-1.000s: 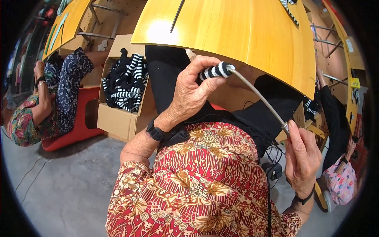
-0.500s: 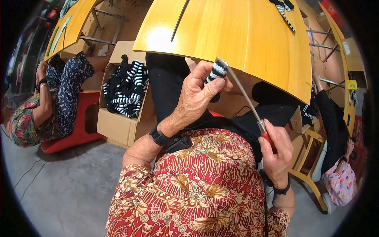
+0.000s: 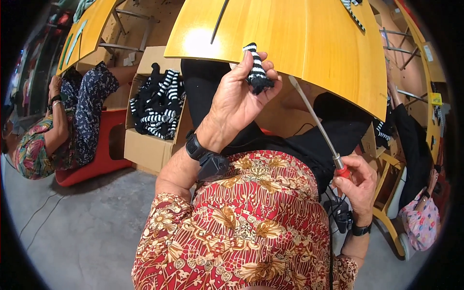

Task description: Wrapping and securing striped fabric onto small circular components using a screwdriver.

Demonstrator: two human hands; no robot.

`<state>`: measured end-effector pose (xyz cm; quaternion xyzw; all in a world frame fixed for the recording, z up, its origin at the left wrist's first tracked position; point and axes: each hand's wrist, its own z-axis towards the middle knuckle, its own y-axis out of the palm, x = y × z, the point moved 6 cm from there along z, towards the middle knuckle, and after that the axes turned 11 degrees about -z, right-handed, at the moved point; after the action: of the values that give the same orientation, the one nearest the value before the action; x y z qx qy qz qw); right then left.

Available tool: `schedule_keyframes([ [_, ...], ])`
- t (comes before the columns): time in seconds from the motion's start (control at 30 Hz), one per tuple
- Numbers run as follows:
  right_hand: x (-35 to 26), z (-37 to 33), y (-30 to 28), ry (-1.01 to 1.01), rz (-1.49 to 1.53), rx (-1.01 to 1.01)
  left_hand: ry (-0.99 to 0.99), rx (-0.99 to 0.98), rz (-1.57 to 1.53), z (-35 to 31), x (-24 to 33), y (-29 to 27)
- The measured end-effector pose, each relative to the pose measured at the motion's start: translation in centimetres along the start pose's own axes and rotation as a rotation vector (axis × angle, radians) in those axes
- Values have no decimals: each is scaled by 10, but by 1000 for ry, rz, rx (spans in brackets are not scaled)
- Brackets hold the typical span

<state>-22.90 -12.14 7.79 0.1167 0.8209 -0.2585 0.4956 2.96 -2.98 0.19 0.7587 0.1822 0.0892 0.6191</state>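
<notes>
Over the near edge of the table, my left hand is closed on a small black-and-white striped knitted tube. Its narrow end points up past my fingertips, and its black end lies against my fingers. Lower and to the right, my right hand grips a screwdriver by its red handle. The long metal shaft slants up and left, and its flattened tip sits near the table edge, apart from the knitted tube.
A yellow wooden table curves ahead, with a thin dark rod and striped knitwear on it. At left stands a cardboard box full of striped knitted pieces. People sit on both sides, one by a red chair.
The screwdriver tip has come away from the end of the knitted tube. My right hand has moved right and down; my left hand has turned, showing the tube along its length.
</notes>
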Motion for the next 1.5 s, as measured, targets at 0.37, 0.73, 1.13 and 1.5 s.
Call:
schedule_keyframes([
  [0.37, -22, 2, 21, -362, -433, 166, -28, -14, -94, 6, -8, -1],
  [0.73, -18, 2, 28, -419, -616, 172, 30, 56, -107, 7, -12, -1],
  [1.13, -8, 9, 31, -285, -478, 192, 33, 44, -146, 13, -26, -4],
  [1.5, -19, 0, 27, -324, -539, 130, 51, 8, -164, 16, -21, 1],
])
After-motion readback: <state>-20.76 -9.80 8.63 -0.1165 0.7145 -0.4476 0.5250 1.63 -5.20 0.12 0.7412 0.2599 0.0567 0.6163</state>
